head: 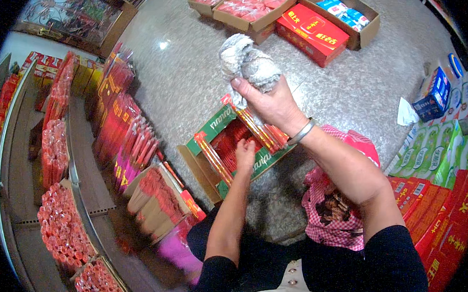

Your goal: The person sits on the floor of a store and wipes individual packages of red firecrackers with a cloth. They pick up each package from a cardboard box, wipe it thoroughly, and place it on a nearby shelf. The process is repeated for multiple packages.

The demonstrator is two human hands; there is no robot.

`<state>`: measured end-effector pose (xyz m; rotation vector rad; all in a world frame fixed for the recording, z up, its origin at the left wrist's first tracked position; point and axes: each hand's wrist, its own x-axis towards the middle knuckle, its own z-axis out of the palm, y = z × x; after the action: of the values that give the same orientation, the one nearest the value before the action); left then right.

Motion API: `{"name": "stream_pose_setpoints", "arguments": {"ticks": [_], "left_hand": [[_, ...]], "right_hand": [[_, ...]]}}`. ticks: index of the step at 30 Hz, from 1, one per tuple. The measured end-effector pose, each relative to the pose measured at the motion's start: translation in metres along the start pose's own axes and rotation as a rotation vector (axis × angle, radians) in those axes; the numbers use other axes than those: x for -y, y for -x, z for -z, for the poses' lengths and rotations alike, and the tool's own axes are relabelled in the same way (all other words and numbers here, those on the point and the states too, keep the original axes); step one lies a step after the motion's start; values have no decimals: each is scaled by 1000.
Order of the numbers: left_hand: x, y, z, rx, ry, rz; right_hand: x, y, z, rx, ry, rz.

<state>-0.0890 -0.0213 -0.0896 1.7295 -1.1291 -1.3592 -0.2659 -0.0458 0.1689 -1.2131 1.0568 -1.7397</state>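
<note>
My right hand (pixel 274 106), with a metal bangle at its wrist, grips a bunched grey-white cloth (pixel 248 61) above the floor. Below it stands an open green and brown cardboard carton (pixel 216 120) holding red packages (pixel 228 148). My left hand (pixel 245 155) is over the inside of this carton, fingers curled near the red packages; whether it holds one is hard to see. A long red and gold wrapped stick pack (pixel 214 159) lies across the carton's left side. More red and gold packs (pixel 257 128) lie across its right side, partly under my right hand.
Shelving (pixel 92 192) with bundled red sticks (pixel 64 227) runs along the left. A pink checked bag (pixel 333 228) sits by my right arm. Red cartons (pixel 430 213) and green packs (pixel 430 152) are stacked at right. Open boxes (pixel 249 20) and a red carton (pixel 311 34) stand ahead.
</note>
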Motion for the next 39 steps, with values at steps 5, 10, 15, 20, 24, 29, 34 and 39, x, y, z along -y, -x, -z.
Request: {"name": "stream_pose_setpoints", "arguments": {"ticks": [5,10,15,20,24,29,34,39], "left_hand": [[1,-14,-35,112,-33,161],[-20,-19,-29,128,49,301],[-14,-29,7,227,546,191],[-105,2,43,340,509,154],[-172,50,84,370,452,-32],[-181,78,94,257,639,-24],[-208,128,84,342,316,-111],[-206,143,84,476,463,-92]], "right_hand": [[0,4,2,-3,19,14],[4,2,5,30,13,-55],[9,0,-3,59,45,-56],[-4,-1,1,19,10,-89],[10,18,-17,192,256,-103],[-1,73,-40,598,482,529],[-20,35,-24,378,613,511],[-21,-5,-7,49,412,-71]]}}
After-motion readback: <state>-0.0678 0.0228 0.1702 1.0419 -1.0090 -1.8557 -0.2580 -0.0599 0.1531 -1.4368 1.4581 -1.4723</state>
